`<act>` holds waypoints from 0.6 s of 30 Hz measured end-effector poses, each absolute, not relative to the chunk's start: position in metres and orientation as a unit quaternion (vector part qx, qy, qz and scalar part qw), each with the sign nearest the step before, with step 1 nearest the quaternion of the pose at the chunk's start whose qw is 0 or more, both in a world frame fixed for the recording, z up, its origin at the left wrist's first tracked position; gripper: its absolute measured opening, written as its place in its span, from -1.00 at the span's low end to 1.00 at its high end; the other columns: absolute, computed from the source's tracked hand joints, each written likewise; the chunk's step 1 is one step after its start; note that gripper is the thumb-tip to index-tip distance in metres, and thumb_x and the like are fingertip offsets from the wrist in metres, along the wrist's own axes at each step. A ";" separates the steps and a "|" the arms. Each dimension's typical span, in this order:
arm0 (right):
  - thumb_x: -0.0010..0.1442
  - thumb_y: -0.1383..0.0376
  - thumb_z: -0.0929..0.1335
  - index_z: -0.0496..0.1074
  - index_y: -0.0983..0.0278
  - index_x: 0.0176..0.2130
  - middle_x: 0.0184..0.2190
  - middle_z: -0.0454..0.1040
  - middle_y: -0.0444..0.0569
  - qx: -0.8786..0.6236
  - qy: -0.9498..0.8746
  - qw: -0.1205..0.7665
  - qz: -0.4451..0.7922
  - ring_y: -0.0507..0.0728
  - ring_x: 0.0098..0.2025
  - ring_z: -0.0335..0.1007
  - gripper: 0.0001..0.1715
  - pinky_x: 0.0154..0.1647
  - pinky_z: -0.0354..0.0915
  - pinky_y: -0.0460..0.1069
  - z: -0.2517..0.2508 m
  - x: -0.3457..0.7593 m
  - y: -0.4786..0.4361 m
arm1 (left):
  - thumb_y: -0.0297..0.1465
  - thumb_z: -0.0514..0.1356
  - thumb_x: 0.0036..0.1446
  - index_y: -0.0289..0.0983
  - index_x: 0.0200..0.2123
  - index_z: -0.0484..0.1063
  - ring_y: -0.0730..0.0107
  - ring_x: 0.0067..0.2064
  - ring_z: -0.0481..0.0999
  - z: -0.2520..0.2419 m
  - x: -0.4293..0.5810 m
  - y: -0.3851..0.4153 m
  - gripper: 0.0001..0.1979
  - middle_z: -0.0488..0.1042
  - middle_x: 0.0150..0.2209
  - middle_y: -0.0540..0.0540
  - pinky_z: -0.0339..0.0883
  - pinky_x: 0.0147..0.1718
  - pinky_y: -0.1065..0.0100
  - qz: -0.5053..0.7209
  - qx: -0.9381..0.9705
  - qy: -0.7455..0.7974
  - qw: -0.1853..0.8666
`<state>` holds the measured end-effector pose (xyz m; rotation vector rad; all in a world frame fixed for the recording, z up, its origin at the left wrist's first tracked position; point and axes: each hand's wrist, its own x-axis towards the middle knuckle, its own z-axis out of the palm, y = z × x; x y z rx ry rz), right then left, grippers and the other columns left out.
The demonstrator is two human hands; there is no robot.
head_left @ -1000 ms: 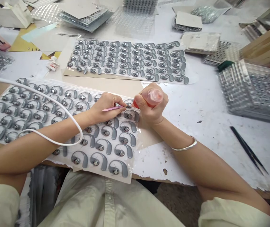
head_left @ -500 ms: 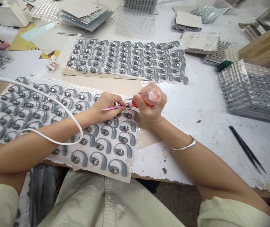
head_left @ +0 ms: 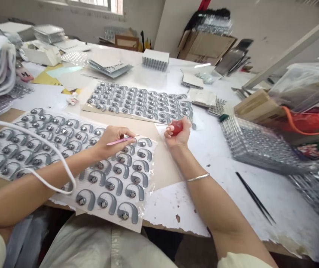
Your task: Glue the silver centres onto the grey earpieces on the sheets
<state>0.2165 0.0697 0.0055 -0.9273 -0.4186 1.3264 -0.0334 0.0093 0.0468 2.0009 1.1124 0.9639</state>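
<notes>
My left hand [head_left: 110, 139] is closed on pink tweezers [head_left: 118, 141], above the upper right part of the near sheet [head_left: 106, 217]. Rows of grey hook-shaped pieces [head_left: 133, 211], each with a small round metal part at one end, lie on that sheet. My right hand [head_left: 179, 139] is wrapped around a red squeeze bottle [head_left: 177, 127]. It is to the right of the near sheet, close to the lower right corner of a second sheet [head_left: 92, 109] of similar pieces. Where the bottle's tip is cannot be made out.
A white cable [head_left: 53, 144] loops over my left forearm. Black tweezers [head_left: 255, 197] lie on the table to the right of my right forearm. Stacked clear plastic trays [head_left: 257, 145] stand at the right. Cardboard and more trays [head_left: 155, 60] are at the back.
My right hand has drawn the red bottle away from the near sheet, apart from my left hand. The left hand still holds the pink tweezers. The view has tilted up, showing more of the room.
</notes>
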 end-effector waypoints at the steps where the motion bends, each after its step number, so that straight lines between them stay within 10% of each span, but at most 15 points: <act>1: -0.02 -0.16 0.34 0.26 0.26 -0.45 -0.73 0.23 -0.27 -0.408 -0.185 0.671 0.591 -0.11 -0.76 0.02 -0.46 -0.82 -0.09 -0.20 0.006 0.217 0.070 | -0.32 0.30 0.01 -0.32 -0.32 0.58 0.47 -0.50 0.43 0.054 -0.040 0.006 -0.80 0.57 -0.40 -0.10 0.25 -0.53 0.48 0.399 0.737 0.440 0.321; 10: 0.02 -0.15 0.33 0.29 0.23 -0.41 -0.65 0.35 -0.21 -0.377 -0.224 0.676 0.592 -0.11 -0.77 0.02 -0.49 -0.83 -0.10 -0.19 -0.007 0.222 0.076 | -0.28 0.34 -0.08 -0.34 -0.39 0.53 0.57 -0.64 0.31 0.093 -0.160 -0.054 -0.76 0.51 -0.47 -0.06 0.22 -0.64 0.46 0.660 0.501 0.544 0.129; 18: -0.40 -0.30 0.43 0.28 0.20 -0.62 -0.76 0.29 -0.12 -0.368 -0.328 0.675 0.549 -0.08 -0.84 -0.10 -0.32 -0.82 -0.39 -0.06 -0.012 0.225 0.095 | -0.18 0.29 -0.04 -0.37 -0.40 0.40 0.57 -0.63 0.33 0.045 -0.250 -0.122 -0.66 0.48 -0.52 -0.06 0.16 -0.64 0.51 0.727 0.348 0.584 0.095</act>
